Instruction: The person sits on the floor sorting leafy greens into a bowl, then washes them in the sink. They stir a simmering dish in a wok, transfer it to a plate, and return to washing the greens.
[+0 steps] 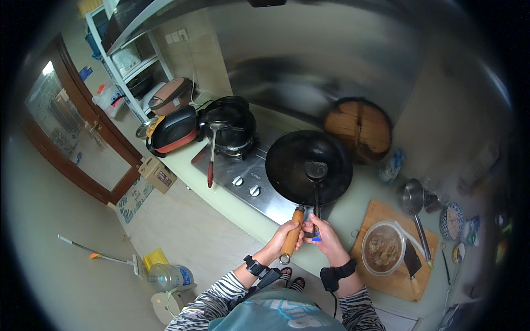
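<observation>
In front of me a black wok (290, 165) sits over the right side of the gas stove. My left hand (286, 236) is closed around its wooden handle (292, 235). My right hand (323, 233) grips the lower handle of a metal wok spatula (316, 170), whose blade rests inside the wok. Both hands are close together just below the wok's near rim. The wok looks dark, with no food visible in it.
Left on the stove (244, 178) are a dark pan and a ladle (212, 153). A red-sided pan (176, 131) stands beyond. At right, a cutting board (374, 211) holds a plastic tub of food (383, 248) and a cleaver (412, 258). A wooden lid (357, 128) leans behind the wok.
</observation>
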Demonstrator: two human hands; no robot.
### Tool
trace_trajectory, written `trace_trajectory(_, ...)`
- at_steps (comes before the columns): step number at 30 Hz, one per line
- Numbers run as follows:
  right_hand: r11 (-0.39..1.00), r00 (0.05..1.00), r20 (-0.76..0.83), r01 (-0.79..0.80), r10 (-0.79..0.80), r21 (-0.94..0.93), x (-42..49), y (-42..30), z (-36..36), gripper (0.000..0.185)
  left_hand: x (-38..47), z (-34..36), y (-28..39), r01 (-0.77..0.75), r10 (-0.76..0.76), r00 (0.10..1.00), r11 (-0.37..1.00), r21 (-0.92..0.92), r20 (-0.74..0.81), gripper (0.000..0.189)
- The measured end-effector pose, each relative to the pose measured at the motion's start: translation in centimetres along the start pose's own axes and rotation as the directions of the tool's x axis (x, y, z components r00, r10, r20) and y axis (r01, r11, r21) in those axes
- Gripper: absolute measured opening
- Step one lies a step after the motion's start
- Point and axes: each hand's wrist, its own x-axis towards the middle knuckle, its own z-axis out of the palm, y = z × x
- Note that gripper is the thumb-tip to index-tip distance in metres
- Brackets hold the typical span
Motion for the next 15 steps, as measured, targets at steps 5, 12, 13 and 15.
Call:
trace_trajectory(5, 0.998, 0.999, -0.035, -0.036, 0.037, 0.047, 0.0, 1.4, -1.9, 0.068, -0.6, -1.8, 0.6, 0.028, -0.021, 0.999, 0.991, 0.132, -0.050, 0.058)
trace_trajectory(12, 0.996, 0.988, -0.143, -0.052, 0.062, 0.072, -4.3, 11.8, -5.6, 0.058, -6.1, -12.2, 5.0, 0.096, -0.079, 0.995, 0.881, 0.463, -0.056, 0.033)
trace_trajectory(13, 0.990, 0.959, -0.248, -0.130, 0.137, 0.047, -4.4, 14.0, -5.2, 0.054, -7.1, -14.1, 5.9, 0.094, -0.065, 0.995, 0.869, 0.486, -0.077, 0.034)
trace_trajectory(15, 0.944, 0.874, -0.387, -0.328, 0.295, -0.020, -4.1, 18.3, -3.0, 0.044, -9.5, -18.1, 8.4, 0.086, -0.027, 0.992, 0.852, 0.516, -0.121, 0.048)
